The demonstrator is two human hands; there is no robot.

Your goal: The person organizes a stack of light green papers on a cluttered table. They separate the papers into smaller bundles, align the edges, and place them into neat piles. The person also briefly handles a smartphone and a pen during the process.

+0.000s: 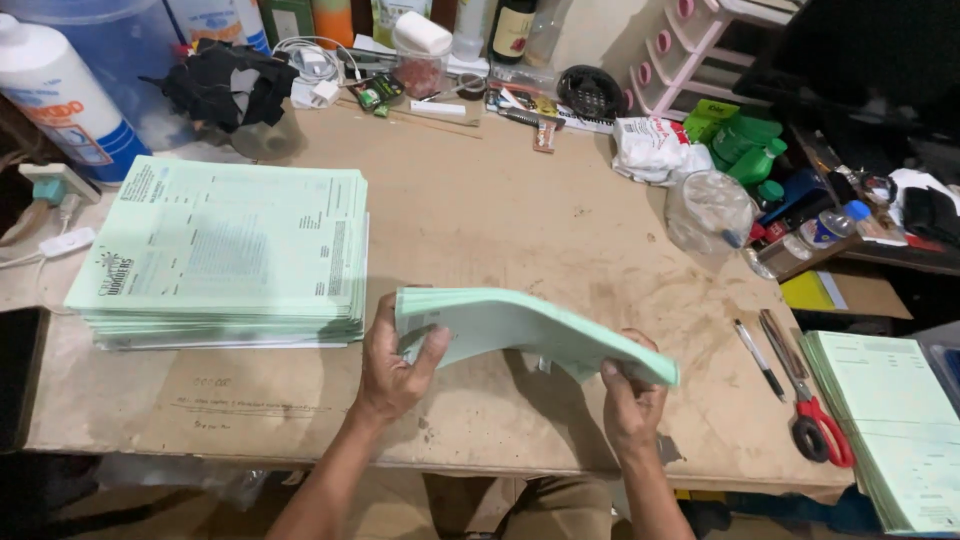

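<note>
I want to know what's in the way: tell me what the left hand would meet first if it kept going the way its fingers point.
The left hand already grips the green paper bundle. Its fingers point up and right; past the bundle lies bare tabletop, then probably the clear plastic bag, though depth is uncertain.

We hold a sheaf of forms above the near edge of the table, left hand at its left end, right hand at its right. A tall stack of forms lies to our left. Right of us lie two pens, then scissors, then another stack. Bottles stand behind.
</note>
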